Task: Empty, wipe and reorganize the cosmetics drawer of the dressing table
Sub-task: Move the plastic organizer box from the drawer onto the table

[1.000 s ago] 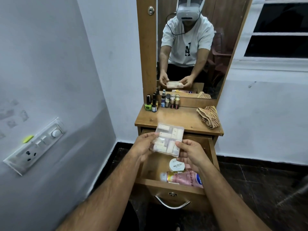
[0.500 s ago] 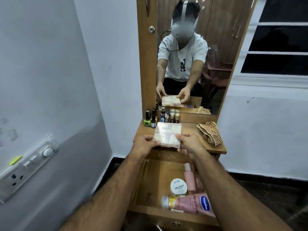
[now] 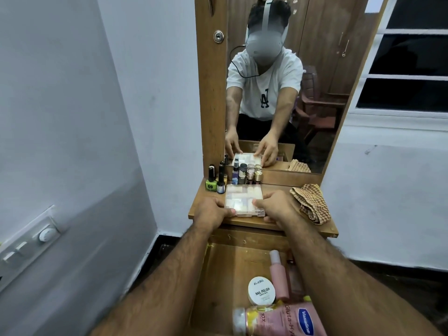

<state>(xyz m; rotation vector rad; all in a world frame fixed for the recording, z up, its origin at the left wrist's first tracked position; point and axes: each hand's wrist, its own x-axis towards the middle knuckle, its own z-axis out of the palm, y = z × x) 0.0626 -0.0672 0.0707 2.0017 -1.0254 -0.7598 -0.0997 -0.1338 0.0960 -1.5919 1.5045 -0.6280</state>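
So right now both hands are on the clear plastic compartment box with pale contents (image 3: 243, 200), which is sitting on the wooden dressing table top (image 3: 278, 221), just in front of the row of bottles at the mirror. The left hand (image 3: 211, 213) pinches its near-left corner, thumb on the lid, and the right hand (image 3: 278, 207) clamps the near-right edge the same way. So both are closed on the box; I can't tell if it's fully resting on the wood or a hair above.

The bit that matters for the next move: the box looks set down, so I'd guess the hands let go and drop back toward the open wooden drawer (image 3: 218, 275), which lies straight below and nearer the body. What's left in there is bunched on the right side, so the right hand is the nearer one. The long things lie differently: the pink pump bottle (image 3: 278, 277) runs front to back, the pink Vaseline lotion bottle (image 3: 278, 321) lies across the front edge, cap to the left.

Count:
- drawer: 1 white round nail polish wipes tub (image 3: 261, 290), 1 pump bottle, 1 lotion bottle = 3 visible (something may hide under the right forearm)
- table top: 1 box, 1 crumpled brown checked cloth (image 3: 311, 202), 1 green nail polish bottle (image 3: 211, 181), plus roughly 6 more small bottles, hard to split from their reflections
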